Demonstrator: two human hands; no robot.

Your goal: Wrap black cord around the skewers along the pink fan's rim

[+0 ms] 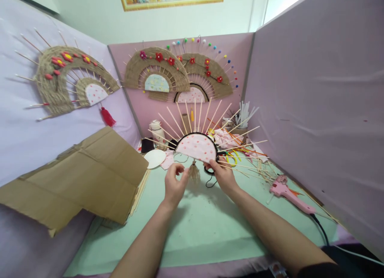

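A half-made fan (pixel 196 147) is held upright above the green table (pixel 195 230): a pink dotted half-disc edged in black, with several bare wooden sticks spreading out from it. My right hand (pixel 221 175) grips its lower right edge, where a black cord hangs down. A small jute tassel (pixel 194 173) dangles from the middle of the fan's base. My left hand (pixel 174 184) is just left of the tassel, fingers curled and pinched near its top; whether it touches the tassel I cannot tell.
A pink glue gun (pixel 289 196) lies at the right with its cable trailing off. A big cardboard sheet (pixel 81 178) leans at the left. Loose sticks (pixel 255 166), fabric scraps and a white oval piece (pixel 155 158) lie behind. Finished woven fans (pixel 177 72) hang on the partition walls.
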